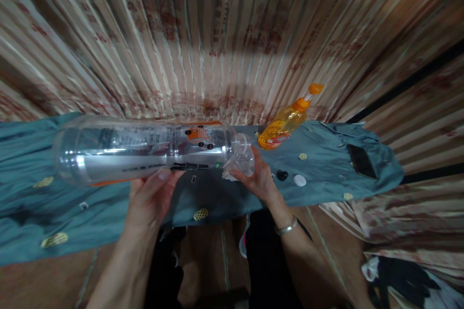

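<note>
Fingers of the left hand (150, 198) hold a long, glossy, clear plastic bottle (123, 147) with orange print. The right hand's (260, 178) fingers grip faceted clear plastic (244, 160) at its right end.

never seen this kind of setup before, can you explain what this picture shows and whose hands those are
There is no machine here: the two bare hands belong to the person wearing the camera on their head. This single picture looks forward and down from there. The left hand supports a large, clear bottle lying on its side in the air, with a printed label. The right hand is at its neck end, holding something clear and crumpled-looking, too blurred to name. Below is a long surface under a green-blue cloth. On it stand or lie a bottle of orange liquid, a small black item, a white disc and a dark phone. Patterned curtains hang behind.
</note>
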Demonstrator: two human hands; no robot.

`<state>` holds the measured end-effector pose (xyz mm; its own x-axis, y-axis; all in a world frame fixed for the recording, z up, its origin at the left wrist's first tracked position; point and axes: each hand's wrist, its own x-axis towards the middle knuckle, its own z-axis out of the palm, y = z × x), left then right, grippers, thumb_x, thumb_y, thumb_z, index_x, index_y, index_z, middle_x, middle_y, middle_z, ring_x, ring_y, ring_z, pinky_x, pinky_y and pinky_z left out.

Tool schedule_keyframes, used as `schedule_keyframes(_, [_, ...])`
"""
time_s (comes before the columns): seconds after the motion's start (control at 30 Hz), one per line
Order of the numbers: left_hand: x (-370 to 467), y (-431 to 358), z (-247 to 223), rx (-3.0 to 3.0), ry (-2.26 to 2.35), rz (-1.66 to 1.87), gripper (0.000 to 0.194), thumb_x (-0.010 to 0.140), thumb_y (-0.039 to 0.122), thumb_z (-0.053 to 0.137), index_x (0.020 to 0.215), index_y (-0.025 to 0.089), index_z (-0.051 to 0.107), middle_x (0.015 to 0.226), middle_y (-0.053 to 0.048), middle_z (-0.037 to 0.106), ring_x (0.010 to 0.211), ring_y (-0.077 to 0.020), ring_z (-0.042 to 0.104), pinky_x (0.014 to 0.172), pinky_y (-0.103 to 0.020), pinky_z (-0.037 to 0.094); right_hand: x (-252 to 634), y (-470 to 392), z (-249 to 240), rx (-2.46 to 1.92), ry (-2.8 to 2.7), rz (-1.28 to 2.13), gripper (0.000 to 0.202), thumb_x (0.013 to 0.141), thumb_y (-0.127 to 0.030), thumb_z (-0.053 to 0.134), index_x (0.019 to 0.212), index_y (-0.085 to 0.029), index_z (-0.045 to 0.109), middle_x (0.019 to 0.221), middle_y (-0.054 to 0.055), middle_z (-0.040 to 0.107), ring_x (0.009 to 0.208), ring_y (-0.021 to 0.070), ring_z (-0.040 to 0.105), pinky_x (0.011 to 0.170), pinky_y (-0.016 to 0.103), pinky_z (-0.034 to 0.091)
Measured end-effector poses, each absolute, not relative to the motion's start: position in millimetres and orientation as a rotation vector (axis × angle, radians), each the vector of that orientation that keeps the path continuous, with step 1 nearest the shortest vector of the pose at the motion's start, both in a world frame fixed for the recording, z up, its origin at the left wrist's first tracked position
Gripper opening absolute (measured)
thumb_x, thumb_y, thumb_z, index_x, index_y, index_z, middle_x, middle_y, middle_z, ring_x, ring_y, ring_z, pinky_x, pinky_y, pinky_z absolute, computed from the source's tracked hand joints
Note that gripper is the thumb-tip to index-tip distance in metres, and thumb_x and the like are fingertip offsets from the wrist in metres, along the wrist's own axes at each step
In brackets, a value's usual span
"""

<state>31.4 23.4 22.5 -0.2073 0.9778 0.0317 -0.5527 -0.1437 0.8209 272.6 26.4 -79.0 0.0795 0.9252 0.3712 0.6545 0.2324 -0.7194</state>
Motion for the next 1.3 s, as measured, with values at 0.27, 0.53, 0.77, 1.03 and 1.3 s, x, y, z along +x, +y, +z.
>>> schedule_keyframes(0.27, [31.6, 22.0, 20.4, 0.708, 0.835, 1.611, 0.045, 0.043, 0.039, 0.103, 0.08, 0.031, 0.079, 0.114, -0.002, 0.082, 0.137, -0.0373, 0.062, 0.106, -0.056, 0.062, 269.9, 25.3, -78.9, -1.481, -1.626, 0.436, 0.09, 0.079, -0.055, 0.085, 0.152, -0.017, 0.049, 0.142, 0.02, 0.071, 0.128, 0.0385, 0.072, 0.107, 0.057, 0.06])
schedule_keyframes(0.53, [30.7, 22.4, 18.4, 0.698, 0.782, 1.635, 0.048, 0.045, 0.034, 0.104, 0.087, 0.034, 0.081, 0.108, -0.002, 0.083, 0.126, -0.0364, 0.07, 0.104, -0.058, 0.063, 268.8, 24.7, -75.5, -1.473, -1.646, 0.424, 0.086, 0.081, -0.047, 0.087, 0.153, -0.02, 0.049, 0.144, 0.017, 0.07, 0.13, 0.0358, 0.071, 0.109, 0.053, 0.06])
schedule_keyframes(0.77, [29.8, 24.2, 18.4, 0.726, 0.797, 1.642, 0.06, 0.042, 0.039, 0.105, 0.096, 0.033, 0.08, 0.107, -0.004, 0.082, 0.124, -0.0364, 0.071, 0.103, -0.058, 0.063, 267.7, 25.6, -76.5, -1.454, -1.615, 0.427, 0.084, 0.081, -0.045, 0.087, 0.151, -0.017, 0.052, 0.144, 0.018, 0.07, 0.132, 0.0353, 0.07, 0.111, 0.051, 0.058])
schedule_keyframes(1.03, [25.3, 22.2, 14.6, 0.728, 0.821, 1.635, 0.057, 0.044, 0.039, 0.105, 0.096, 0.032, 0.08, 0.102, -0.004, 0.082, 0.112, -0.0344, 0.076, 0.097, -0.055, 0.066, 266.8, 24.7, -77.0, -1.464, -1.605, 0.424, 0.082, 0.08, -0.046, 0.087, 0.15, -0.018, 0.053, 0.142, 0.017, 0.072, 0.129, 0.0358, 0.071, 0.109, 0.052, 0.059])
schedule_keyframes(1.3, [24.2, 21.8, 14.3, 0.732, 0.805, 1.638, 0.057, 0.044, 0.039, 0.105, 0.095, 0.032, 0.08, 0.098, -0.003, 0.082, 0.111, -0.0337, 0.077, 0.094, -0.051, 0.067, 267.1, 26.1, -77.2, -1.465, -1.614, 0.409, 0.08, 0.082, -0.05, 0.084, 0.149, -0.017, 0.055, 0.142, 0.018, 0.072, 0.129, 0.0365, 0.071, 0.108, 0.052, 0.06])
